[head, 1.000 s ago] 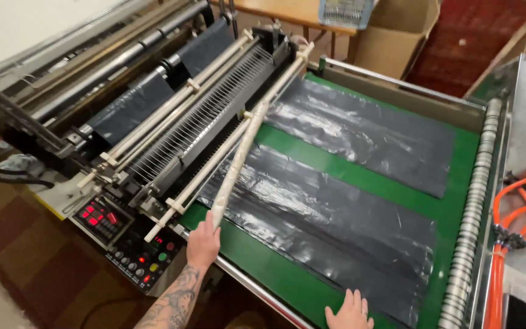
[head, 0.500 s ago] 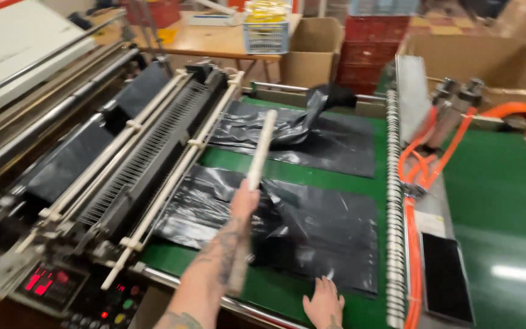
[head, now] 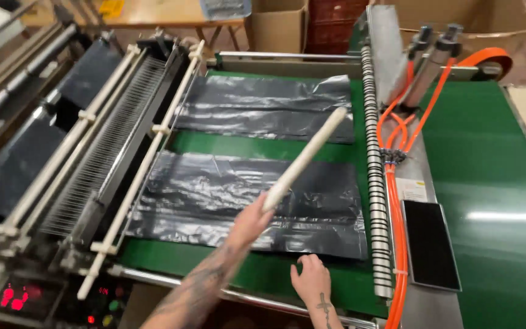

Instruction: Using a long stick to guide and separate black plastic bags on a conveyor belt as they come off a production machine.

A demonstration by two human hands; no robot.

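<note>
I see the green belt (head: 238,268) of the machine filling most of my view, more squarely below me than half a second ago, when the view sat further back and to the left. To its left runs the rack of pale rails and thin needles (head: 101,158); to its right stand the ribbed roller (head: 374,183) and the bundle of orange hoses (head: 397,201).

Two stacks of black plastic bags lie on the belt. The far stack (head: 263,109) looks flatter than before, when a fold of it stood up at the back. The near stack (head: 245,195) lies spread across the belt, just ahead of my hands.

My left hand (head: 252,220) is closed around the lower end of the pale stick (head: 304,158), which now slants up to the right above the near stack, its tip over the far stack's near edge; earlier it pointed nearly straight away from me. My right hand (head: 310,279) rests open, fingers bent, on the belt at the near stack's front edge, much as before.
</note>
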